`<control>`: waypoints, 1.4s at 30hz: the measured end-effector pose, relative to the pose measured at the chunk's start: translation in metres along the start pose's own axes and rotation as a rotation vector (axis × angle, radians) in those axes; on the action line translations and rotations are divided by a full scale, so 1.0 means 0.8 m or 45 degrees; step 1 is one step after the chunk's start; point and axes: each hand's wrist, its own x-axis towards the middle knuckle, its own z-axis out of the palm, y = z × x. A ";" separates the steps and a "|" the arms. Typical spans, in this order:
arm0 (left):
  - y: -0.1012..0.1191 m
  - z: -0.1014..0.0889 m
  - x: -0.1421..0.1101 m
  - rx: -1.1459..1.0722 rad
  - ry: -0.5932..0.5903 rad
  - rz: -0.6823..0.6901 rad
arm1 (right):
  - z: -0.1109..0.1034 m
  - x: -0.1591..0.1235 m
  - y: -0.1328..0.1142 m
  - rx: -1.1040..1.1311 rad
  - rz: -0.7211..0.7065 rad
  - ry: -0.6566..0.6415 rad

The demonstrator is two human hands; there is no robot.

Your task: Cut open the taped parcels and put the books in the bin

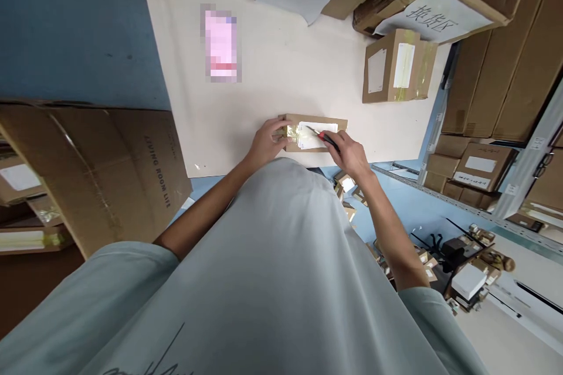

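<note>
A small cardboard box (314, 118) lies on the white table near its front edge, with clear tape around its left end and a white label (307, 142) on top. My left hand (267, 142) grips the box's left end, thumb and fingers on either side of the taped part. In my right hand (350, 155) is a utility knife (328, 139) with a red and black handle. Its blade points left, over the label; whether the tip touches the surface I cannot tell.
On the white table (281, 64) a blurred pink item (221, 45) lies at the back left. Taped boxes (379, 73) stand at the right. Larger cartons with handwritten paper signs (433, 14) line the back. A big carton (118, 170) is at the left; shelving (514, 181) stands right.
</note>
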 end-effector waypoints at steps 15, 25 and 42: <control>-0.019 0.003 0.006 -0.126 -0.015 0.005 | -0.017 0.053 -0.060 -0.577 -0.201 -0.405; -0.012 0.004 0.004 -0.127 -0.004 -0.011 | -0.023 0.054 -0.067 -0.677 -0.239 -0.431; 0.007 0.007 -0.002 -0.065 0.089 -0.093 | -0.047 0.041 -0.034 -0.729 -0.220 -0.517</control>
